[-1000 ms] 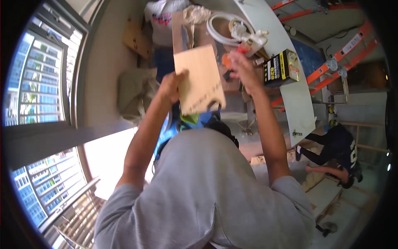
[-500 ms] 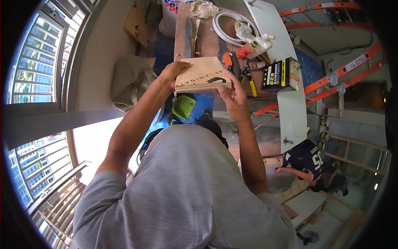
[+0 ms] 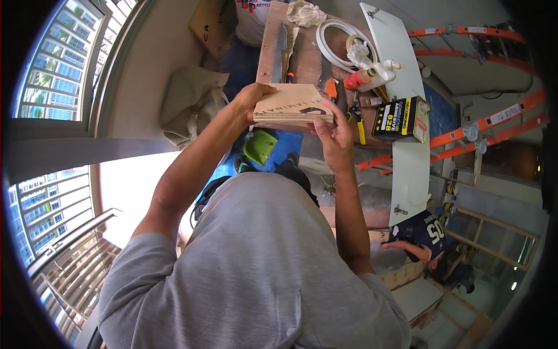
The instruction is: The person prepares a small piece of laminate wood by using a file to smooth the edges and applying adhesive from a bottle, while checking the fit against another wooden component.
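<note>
Both my hands hold a small stack of plywood pieces [image 3: 285,100], tan on top with dark lettering and one corner cut at an angle. My left hand [image 3: 251,100] is closed on its left end, thumb on top. At the right end my right hand [image 3: 338,136] grips the edge between thumb and fingers. The stack is above the near edge of a brown workbench [image 3: 305,49]. Just beyond my right hand lie an orange-handled tool [image 3: 331,88] and yellow-handled pliers [image 3: 360,129]. A black and yellow adhesive tin [image 3: 396,119] stands farther right.
On the bench are a white coil [image 3: 324,43], a red bottle [image 3: 356,79] and a white bottle [image 3: 387,72]. A white panel [image 3: 410,177] with hinges runs along the right, near orange ladders [image 3: 500,128]. A green dustpan [image 3: 260,146] lies below. Another person [image 3: 421,235] works at lower right.
The view has turned slightly, so the bench and its tools appear farther right. My hands keep their hold on the plywood stack, which looks a little more level.
</note>
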`<action>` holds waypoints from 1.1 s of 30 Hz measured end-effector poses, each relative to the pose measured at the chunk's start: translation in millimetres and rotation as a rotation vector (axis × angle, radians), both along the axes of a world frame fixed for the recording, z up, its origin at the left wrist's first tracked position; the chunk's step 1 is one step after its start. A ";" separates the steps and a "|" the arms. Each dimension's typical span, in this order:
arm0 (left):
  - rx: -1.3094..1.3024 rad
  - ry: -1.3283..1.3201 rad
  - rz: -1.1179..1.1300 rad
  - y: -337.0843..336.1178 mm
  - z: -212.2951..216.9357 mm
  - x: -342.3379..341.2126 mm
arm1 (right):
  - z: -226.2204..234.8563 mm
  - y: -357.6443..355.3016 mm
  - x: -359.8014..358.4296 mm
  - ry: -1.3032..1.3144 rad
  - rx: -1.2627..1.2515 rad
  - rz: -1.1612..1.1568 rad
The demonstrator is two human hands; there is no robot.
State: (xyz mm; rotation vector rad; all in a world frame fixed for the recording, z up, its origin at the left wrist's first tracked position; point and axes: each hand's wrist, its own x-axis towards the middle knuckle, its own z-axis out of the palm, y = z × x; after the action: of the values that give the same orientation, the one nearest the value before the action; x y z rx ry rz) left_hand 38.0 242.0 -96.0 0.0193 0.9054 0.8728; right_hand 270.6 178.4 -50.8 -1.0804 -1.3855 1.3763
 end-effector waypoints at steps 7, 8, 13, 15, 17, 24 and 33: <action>0.079 -0.065 -0.064 -0.7 -24.7 -11.9 | -10.6 0.9 -8.1 0.028 0.069 0.015; 0.086 -0.084 -0.073 -1.3 -24.6 -15.4 | -9.3 0.5 -10.6 0.023 0.073 0.015; 0.114 -0.180 -0.074 -2.5 -38.4 -27.1 | -2.8 -1.2 -18.3 -0.007 0.111 0.035; 0.121 -0.156 -0.064 -3.3 -40.3 -30.2 | -1.6 -1.4 -20.9 0.003 0.111 0.042; 0.107 -0.166 -0.029 -5.4 -41.5 -33.3 | -1.2 -0.2 -24.2 0.003 0.122 0.045; 0.116 -0.192 0.030 -14.6 -41.1 -38.8 | -3.5 1.6 -26.6 -0.063 0.149 0.057; 0.255 -0.005 -0.221 -27.2 -8.5 -42.1 | 52.5 3.5 -29.2 -0.706 1.027 0.222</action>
State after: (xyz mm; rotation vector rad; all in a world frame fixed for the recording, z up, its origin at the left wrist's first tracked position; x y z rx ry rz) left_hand -4.1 214.9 -104.5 0.3320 0.7664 0.7756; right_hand 241.5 181.8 1.7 -0.6954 -2.3782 0.2127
